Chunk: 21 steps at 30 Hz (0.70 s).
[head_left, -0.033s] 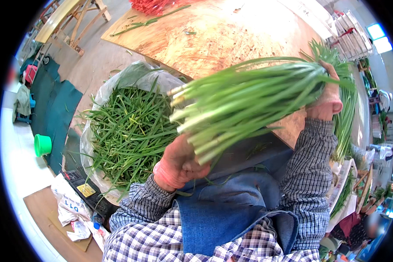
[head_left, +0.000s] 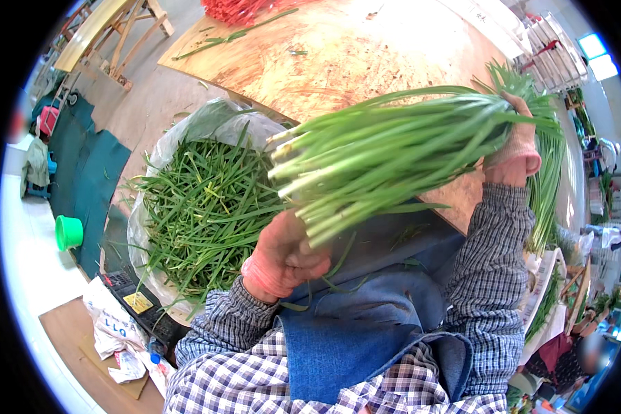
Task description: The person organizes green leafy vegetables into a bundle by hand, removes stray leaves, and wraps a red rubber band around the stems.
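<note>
In the head view, my right hand (head_left: 516,141), in a pale glove with a pink cuff, grips a thick bunch of garlic chives (head_left: 400,152) by its leafy end. The bunch lies slantwise in the air, its whitish stem ends pointing left. Just below those ends is my left hand (head_left: 286,252), gloved too, its fingers curled in. Whether anything is between them is hidden. Loose green blades hang beside it. Left of the bunch, a clear plastic bag (head_left: 160,148) is heaped with loose chive leaves (head_left: 203,207). More long chives (head_left: 546,186) lie beyond my right wrist.
A wooden table (head_left: 338,58) stands ahead, with stray blades and a red heap (head_left: 238,8) at its far edge. A blue apron (head_left: 352,352) covers my lap. To the left are a green tub (head_left: 69,232), a black case (head_left: 139,300) and white sacks (head_left: 110,317).
The stem ends of the bunch have risen slightly, opening a little more space above my left hand. Both hands stay almost where they were.
</note>
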Motion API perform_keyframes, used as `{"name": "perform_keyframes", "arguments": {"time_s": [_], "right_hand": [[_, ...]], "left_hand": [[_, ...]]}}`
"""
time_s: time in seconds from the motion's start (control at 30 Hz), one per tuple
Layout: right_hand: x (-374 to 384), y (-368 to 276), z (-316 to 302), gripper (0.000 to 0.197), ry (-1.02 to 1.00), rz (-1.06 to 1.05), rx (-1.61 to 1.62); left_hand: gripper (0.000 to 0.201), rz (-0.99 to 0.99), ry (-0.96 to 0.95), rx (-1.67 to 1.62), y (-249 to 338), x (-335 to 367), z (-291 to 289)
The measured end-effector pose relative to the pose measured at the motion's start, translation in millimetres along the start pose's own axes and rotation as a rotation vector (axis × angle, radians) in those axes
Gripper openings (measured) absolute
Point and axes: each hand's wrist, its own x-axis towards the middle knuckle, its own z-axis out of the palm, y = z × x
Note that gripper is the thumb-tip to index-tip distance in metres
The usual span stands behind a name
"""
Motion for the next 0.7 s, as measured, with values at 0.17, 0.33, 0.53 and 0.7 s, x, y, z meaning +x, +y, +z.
{"name": "perform_keyframes", "arguments": {"time_s": [0.17,0.33,0.53,0.7], "right_hand": [[-0.4,11.2,13.5,0.020,0.051,0.039,-0.083],[37.0,7.5,-16.3,0.024,0.062,0.095,-0.096],[66.2,3.5,-11.0,0.039,0.086,-0.072,-0.328],[96.8,10.4,-14.4,0.027,-0.036,-0.538,-1.511]], "left_hand": [[0.024,0.109,0.077,0.032,8.0,-5.6,13.1],[0.031,0.502,-0.009,0.264,49.4,-41.1,5.7],[0.040,0.228,0.766,1.394,101.1,-69.5,-21.4],[0.039,0.825,0.511,2.278,60.9,-29.3,25.8]]}}
